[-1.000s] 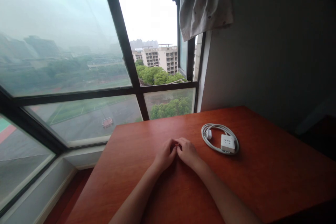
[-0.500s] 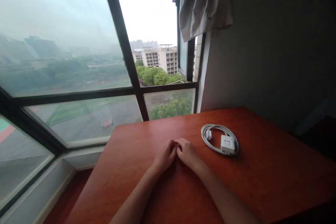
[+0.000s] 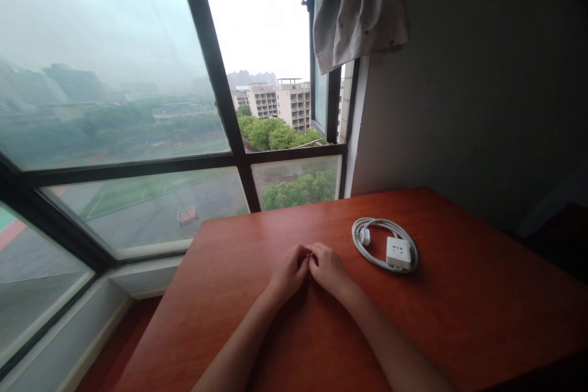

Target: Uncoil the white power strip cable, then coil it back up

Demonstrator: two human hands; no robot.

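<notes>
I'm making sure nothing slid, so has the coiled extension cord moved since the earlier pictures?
No. Judged against the table's far edge, the coiled extension cord lies in the same place, with no visible shift either way.

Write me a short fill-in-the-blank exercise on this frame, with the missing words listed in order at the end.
1. The bare left hand and the bare right hand meet over the reddish-brown wooden table; the one nearer the square white plastic socket is the ____ one.
2. Told by left or right in the picture, the small white plastic plug lies to the ____ of the socket.
3. Outside the dark-framed window, the leafy treetops are coloured ____.

Missing words: right; left; green.
</notes>
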